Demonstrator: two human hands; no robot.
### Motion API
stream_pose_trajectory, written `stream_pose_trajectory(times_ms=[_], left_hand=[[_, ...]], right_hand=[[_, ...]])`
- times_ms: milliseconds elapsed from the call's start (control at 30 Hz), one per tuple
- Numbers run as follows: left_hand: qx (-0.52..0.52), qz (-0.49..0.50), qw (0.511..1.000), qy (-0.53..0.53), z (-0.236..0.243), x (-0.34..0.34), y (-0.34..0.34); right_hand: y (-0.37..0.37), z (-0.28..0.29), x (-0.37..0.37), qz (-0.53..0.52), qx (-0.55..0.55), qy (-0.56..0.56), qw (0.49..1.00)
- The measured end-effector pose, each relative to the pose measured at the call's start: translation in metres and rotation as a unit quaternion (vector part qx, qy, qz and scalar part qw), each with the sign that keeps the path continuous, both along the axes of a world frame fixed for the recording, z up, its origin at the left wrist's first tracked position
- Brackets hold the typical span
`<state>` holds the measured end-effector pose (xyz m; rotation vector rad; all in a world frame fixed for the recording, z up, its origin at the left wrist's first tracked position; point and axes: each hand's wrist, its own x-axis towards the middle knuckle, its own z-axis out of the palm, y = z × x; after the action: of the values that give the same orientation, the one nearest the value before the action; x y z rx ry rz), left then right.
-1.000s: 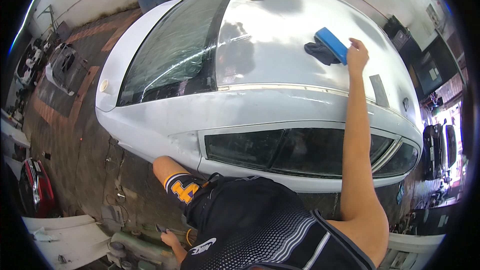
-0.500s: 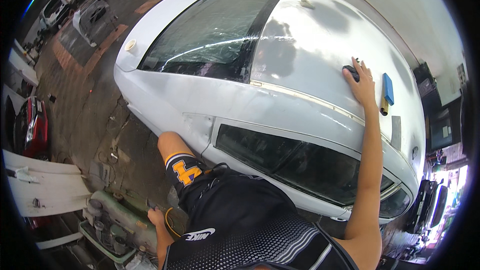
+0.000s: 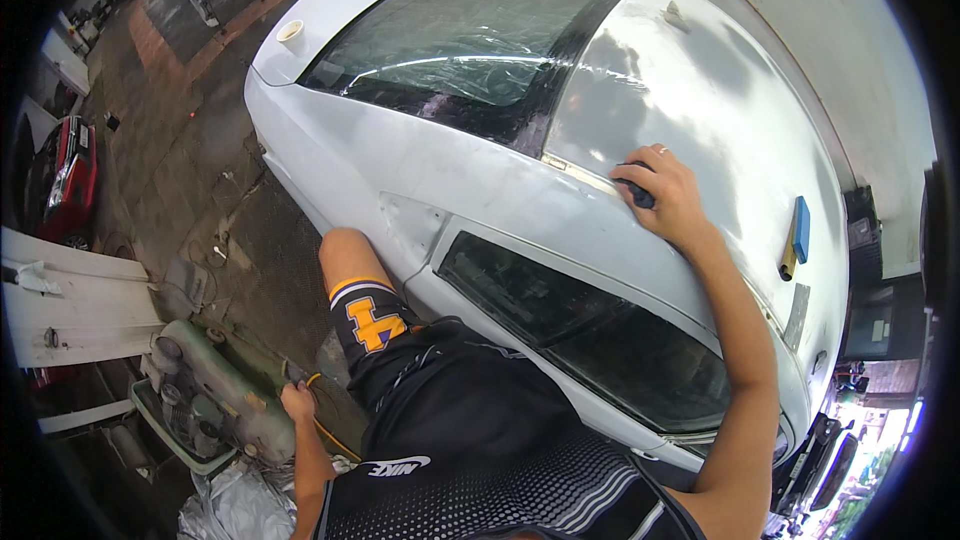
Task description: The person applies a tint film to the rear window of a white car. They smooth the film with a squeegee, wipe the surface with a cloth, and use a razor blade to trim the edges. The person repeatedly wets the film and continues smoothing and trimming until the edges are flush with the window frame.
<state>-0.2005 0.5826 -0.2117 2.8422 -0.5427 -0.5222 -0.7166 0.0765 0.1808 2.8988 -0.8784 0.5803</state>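
Observation:
A white car with grey patches on its roof [image 3: 740, 140] stands before me. My right hand [image 3: 676, 202] is closed around a black rounded pad [image 3: 636, 190], at the roof's near edge beside the pale roof channel [image 3: 580, 173]. Low on the left, away from the car, my left hand [image 3: 298, 402] grips a small tool at the end of a yellow hose [image 3: 338, 443]; the fingers mostly hide the tool, which looks like an air gun. Farther right on the roof lie a blue block [image 3: 802, 230], a brown roll [image 3: 788, 258] and a grey flat strip [image 3: 797, 315].
A pale cup [image 3: 290, 32] sits on the hood, in front of the plastic-covered windshield [image 3: 450, 50]. A small tan lump [image 3: 676, 17] rests on the far roof. Left of me stand a green air compressor [image 3: 230, 390], a white panel [image 3: 80, 295] and a red car [image 3: 68, 185].
My right hand has come left and nearer with the black pad, from mid-roof to the roof's near edge. The view has shifted. My left hand still grips the hose tool.

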Motion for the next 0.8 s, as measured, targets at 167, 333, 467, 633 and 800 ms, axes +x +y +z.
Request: stream_pose_trajectory(times_ms=[167, 333, 467, 633, 800], left_hand=[[0.024, 0.015, 1.000, 0.007, -0.003, -0.001, 0.025], [0.038, 0.014, 0.999, 0.005, -0.006, -0.003, 0.053], [0.071, 0.046, 0.996, -0.006, 0.001, -0.009, 0.068], [0.086, 0.095, 0.992, -0.020, 0.010, -0.016, 0.088], [0.093, 0.101, 0.991, -0.009, 0.019, -0.040, 0.099]], right_hand=[[-0.034, -0.008, 0.025, -0.018, 0.004, 0.108, 0.994], [-0.115, -0.023, 0.037, -0.087, -0.024, 0.123, 0.988], [-0.217, -0.028, 0.033, -0.170, -0.057, 0.138, 0.974], [-0.324, -0.024, 0.039, -0.324, -0.065, 0.198, 0.923], [-0.339, -0.030, 0.052, -0.327, -0.104, 0.190, 0.920]])
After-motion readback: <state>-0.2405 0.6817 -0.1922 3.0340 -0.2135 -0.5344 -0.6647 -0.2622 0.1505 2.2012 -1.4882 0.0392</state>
